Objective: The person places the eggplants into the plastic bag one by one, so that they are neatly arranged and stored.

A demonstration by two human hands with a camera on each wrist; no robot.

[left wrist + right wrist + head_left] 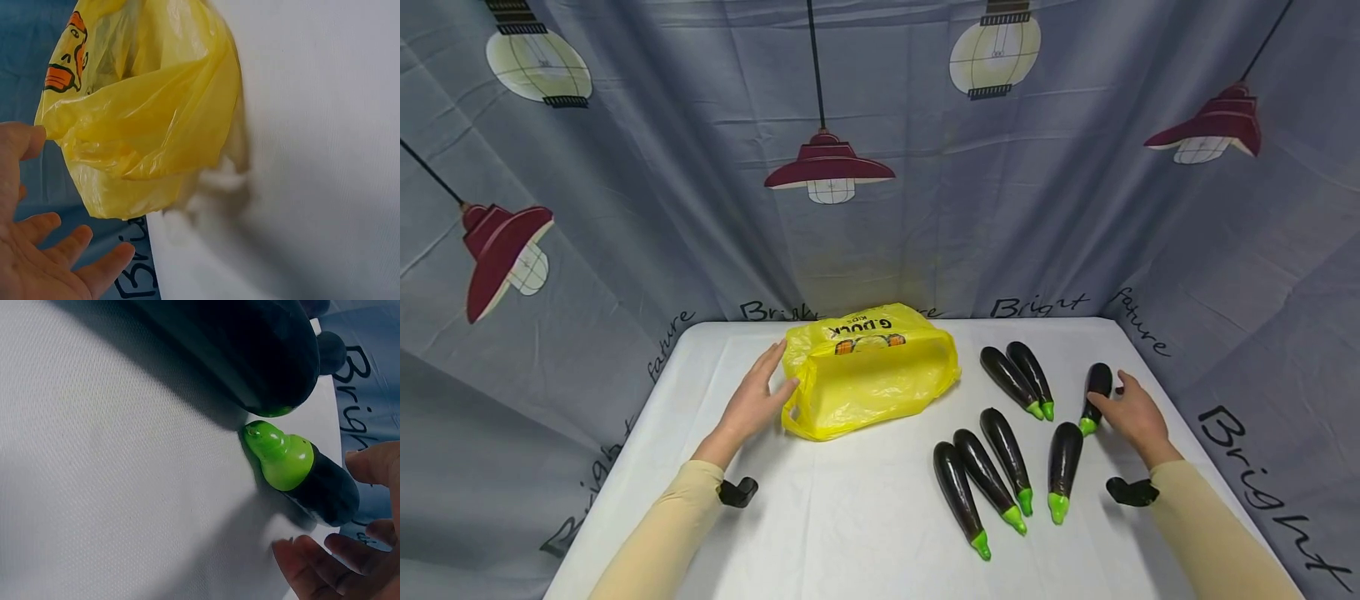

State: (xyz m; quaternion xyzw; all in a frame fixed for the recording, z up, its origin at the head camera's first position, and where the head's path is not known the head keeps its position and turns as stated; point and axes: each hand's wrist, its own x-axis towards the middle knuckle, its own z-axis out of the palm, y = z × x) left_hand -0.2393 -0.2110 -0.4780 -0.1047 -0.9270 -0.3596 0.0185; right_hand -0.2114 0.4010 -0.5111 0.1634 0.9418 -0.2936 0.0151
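Observation:
A yellow plastic bag (880, 375) with a printed duck face lies on the table, its mouth spread toward me. Beside its left edge is my left hand (756, 404), fingers extended and apart. In the left wrist view the thumb tip meets the bag's edge (56, 128). On the far right, my right hand (1137, 421) is around a dark eggplant (1099, 381) with a green stem end. The right wrist view shows its thumb (372, 464) and fingers spread on either side of that eggplant (328, 490), not closed round it.
Several more eggplants lie on the white table (820, 517): a pair (1011, 375) right of the bag, a group (977, 471) in front, and one (1064, 462) near the right hand. A grey printed curtain (910, 250) hangs behind the table.

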